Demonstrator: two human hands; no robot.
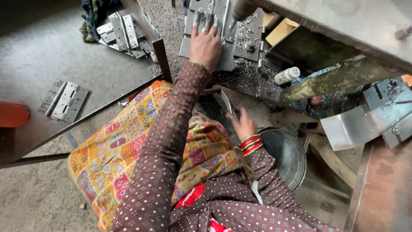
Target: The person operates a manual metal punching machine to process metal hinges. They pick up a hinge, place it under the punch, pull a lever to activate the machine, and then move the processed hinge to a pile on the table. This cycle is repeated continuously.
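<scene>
Starting at the far left, I see a single flat metal hinge (63,100) lying open on the floor, well apart from everything else. Further up sits a loose pile of hinges (122,34) beside a dark cloth (92,19), which I judge to be pieces already handled. My left hand (205,45) is stretched forward with fingers spread flat, pressing down on the hinge plates (221,25) stacked on the machine surface (253,81); nothing is pinched, the palm just rests on top. Metal shavings are scattered around that stack. My right hand (243,125), with red bangles (251,145) at the wrist, hovers low over my lap with loose, part-open fingers, holding nothing that I can make out. Just to its right stands a round metal basin (286,155); I cannot tell what is in it. A white cylinder (286,75) lies further right under the machine's arm. Plenty of plates remain under my left hand, so the work looks midway.
</scene>
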